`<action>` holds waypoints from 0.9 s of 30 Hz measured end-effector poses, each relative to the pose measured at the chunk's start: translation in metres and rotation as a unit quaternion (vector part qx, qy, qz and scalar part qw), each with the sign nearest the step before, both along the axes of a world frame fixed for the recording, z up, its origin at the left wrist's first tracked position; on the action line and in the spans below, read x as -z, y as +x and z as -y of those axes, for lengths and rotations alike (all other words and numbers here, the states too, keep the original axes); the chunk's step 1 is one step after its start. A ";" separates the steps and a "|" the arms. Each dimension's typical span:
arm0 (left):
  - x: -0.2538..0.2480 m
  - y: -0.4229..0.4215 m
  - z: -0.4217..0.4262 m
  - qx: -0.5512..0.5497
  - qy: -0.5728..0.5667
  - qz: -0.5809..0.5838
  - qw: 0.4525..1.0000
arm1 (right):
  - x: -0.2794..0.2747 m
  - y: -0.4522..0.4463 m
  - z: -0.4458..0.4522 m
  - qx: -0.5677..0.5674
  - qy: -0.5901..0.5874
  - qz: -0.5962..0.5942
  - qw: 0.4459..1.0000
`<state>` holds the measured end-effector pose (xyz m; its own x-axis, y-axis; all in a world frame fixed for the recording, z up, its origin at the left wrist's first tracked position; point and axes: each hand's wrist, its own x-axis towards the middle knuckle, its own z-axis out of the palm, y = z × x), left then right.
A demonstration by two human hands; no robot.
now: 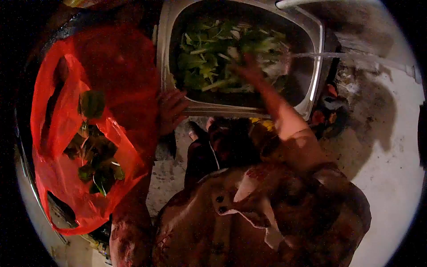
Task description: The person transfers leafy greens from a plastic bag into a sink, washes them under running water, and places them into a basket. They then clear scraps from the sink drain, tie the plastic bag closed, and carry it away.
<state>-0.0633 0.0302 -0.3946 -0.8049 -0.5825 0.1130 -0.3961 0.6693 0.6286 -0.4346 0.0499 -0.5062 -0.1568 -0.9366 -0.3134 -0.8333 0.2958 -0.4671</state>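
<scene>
Leafy greens (209,71), apparently against right fingers (240,69)

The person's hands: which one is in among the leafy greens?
The right hand, reaching into the metal basin among the leafy greens; the left hand is at the basin's near-left corner.

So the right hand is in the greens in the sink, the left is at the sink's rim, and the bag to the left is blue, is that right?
Not quite: the bag is red, as the head view shows. The rest holds: the right hand is in the greens in the sink, and the left hand is at its rim.
</scene>
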 end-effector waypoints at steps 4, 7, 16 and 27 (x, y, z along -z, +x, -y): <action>-0.004 0.000 0.002 0.009 -0.002 0.007 1.000 | -0.006 0.059 0.011 -0.095 -0.015 -0.062 0.993; -0.009 0.003 0.001 0.010 0.003 0.006 1.000 | 0.015 0.031 0.024 -0.123 -0.081 -0.119 0.982; 0.001 0.009 -0.007 0.013 -0.006 -0.025 1.000 | -0.026 -0.106 -0.028 0.150 -0.006 0.026 0.988; 0.003 0.013 -0.006 0.019 -0.022 0.013 0.999 | 0.048 -0.052 0.034 0.063 0.002 -0.006 0.998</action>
<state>-0.0505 0.0361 -0.3973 -0.8298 -0.5457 0.1168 -0.3853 0.7117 0.5874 -0.4867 0.0160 -0.5545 -0.2772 -0.9079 -0.3143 -0.7953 0.4004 -0.4552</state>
